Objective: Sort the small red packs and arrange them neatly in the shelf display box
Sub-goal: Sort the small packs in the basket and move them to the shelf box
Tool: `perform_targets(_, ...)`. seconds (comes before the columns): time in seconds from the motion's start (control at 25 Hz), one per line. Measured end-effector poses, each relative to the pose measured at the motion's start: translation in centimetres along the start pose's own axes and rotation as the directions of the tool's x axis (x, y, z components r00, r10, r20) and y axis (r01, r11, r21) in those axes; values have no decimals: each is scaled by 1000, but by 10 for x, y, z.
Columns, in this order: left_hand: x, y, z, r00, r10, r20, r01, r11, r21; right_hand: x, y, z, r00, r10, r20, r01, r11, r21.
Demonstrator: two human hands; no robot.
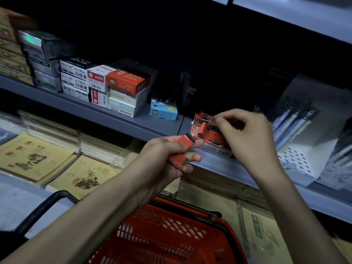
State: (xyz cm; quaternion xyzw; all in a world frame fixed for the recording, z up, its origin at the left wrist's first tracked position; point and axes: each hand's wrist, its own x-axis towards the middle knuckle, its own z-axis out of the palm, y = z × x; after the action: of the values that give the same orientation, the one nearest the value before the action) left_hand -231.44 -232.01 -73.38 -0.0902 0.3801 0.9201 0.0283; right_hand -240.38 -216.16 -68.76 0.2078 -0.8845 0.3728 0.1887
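Note:
A red and white display box (198, 128) sits at the front edge of the grey shelf (133, 122), tilted, with several small red packs (206, 130) inside it. My left hand (163, 159) is in front of the box and grips a small stack of red packs (183, 147) between thumb and fingers. My right hand (247, 130) reaches over the box and pinches one small pack (212, 118) at the box's top edge between thumb and forefinger. The right hand hides the box's right side.
Stacked stationery boxes (114, 88) and a small blue box (163, 111) stand on the shelf to the left. White pen display racks (304, 134) stand to the right. Notebooks (38, 155) lie on the lower shelf. A red shopping basket (171, 235) hangs below my arms.

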Motion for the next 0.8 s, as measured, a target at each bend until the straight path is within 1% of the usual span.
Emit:
perform_targets(0.04,-1,-1,0,1000,11,13,-12,1000,24,-14,-7,-2,996,30,84,-40,991,127)
perform_targets(0.08,-1,-2,0,999,23,23,-24,999,47,-24,-12,-4,984,40,172,-75,977,202)
perform_targets(0.12,-1,-4,-1,999,40,24,-41,996,75,-31,-13,-4,969,43,243,-102,966,237)
perform_targets(0.2,-1,-7,-3,996,87,17,-89,984,156,-35,-12,-4,948,66,313,-167,937,307)
perform_targets(0.28,-3,-9,-4,993,117,17,-118,965,235,-38,-10,-3,940,103,327,-236,886,399)
perform_targets(0.36,-4,-11,-3,992,123,20,-124,955,268,-42,-10,-4,943,122,310,-258,856,448)
perform_targets(0.44,-3,-14,0,995,102,-1,-98,967,236,-43,-9,-7,948,148,280,-270,841,468)
perform_targets(0.52,-2,-14,2,996,62,-60,-52,986,156,-37,-5,-14,957,212,197,-281,840,464)
perform_targets(0.6,0,-14,1,996,-8,-93,11,1000,25,-27,5,-20,963,269,11,-252,889,383)
perform_targets(0.64,1,-14,0,995,-44,-89,40,998,-45,-21,10,-22,960,260,-103,-221,931,290)
perform_targets(0.68,2,-13,-1,994,-66,-85,57,993,-105,-16,15,-22,956,220,-196,-187,967,172)
perform_targets(0.72,2,-13,-1,993,-77,-86,64,987,-145,-10,19,-21,953,162,-255,-155,987,49)
perform_targets(0.8,5,-13,-1,990,-83,-111,64,984,-164,2,25,-16,957,54,-283,-104,981,-163)
